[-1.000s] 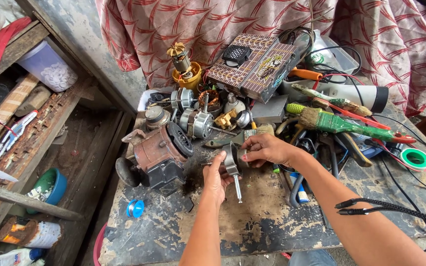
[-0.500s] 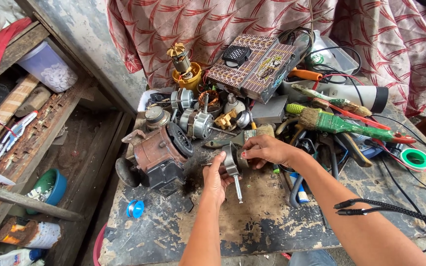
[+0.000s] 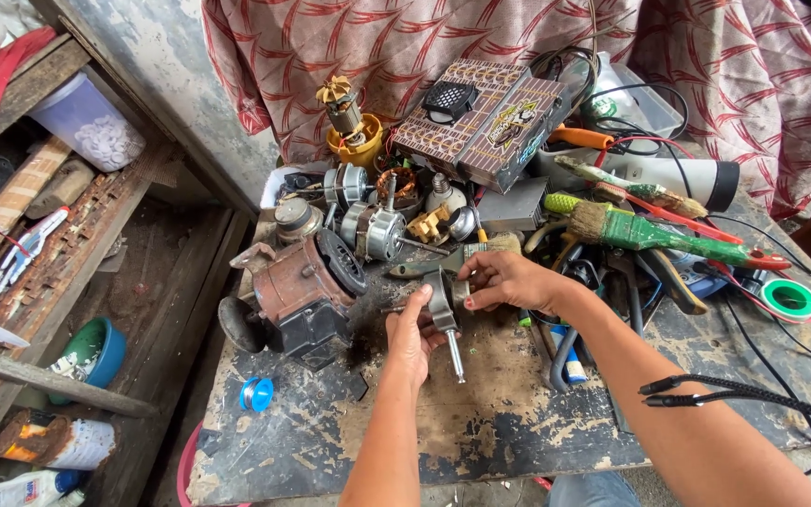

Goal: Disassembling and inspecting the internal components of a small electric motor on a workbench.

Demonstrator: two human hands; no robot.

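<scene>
Nothing has shifted: both hands, left hand and right hand, still grip the grey metal rotor.

Worn, paint-flaked desk stood in daylight, red patterned curtain hung behind it, grey stained wall at left, rough wooden shelves held clutter beside it.

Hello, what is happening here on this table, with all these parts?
A person holds a small grey metal motor part with a steel shaft in both hands, just above a worn, paint-chipped wooden table. The left hand grips it from below; the right hand holds its top. A rusty brown motor housing stands beside it, and a green-handled brush lies behind.
</scene>
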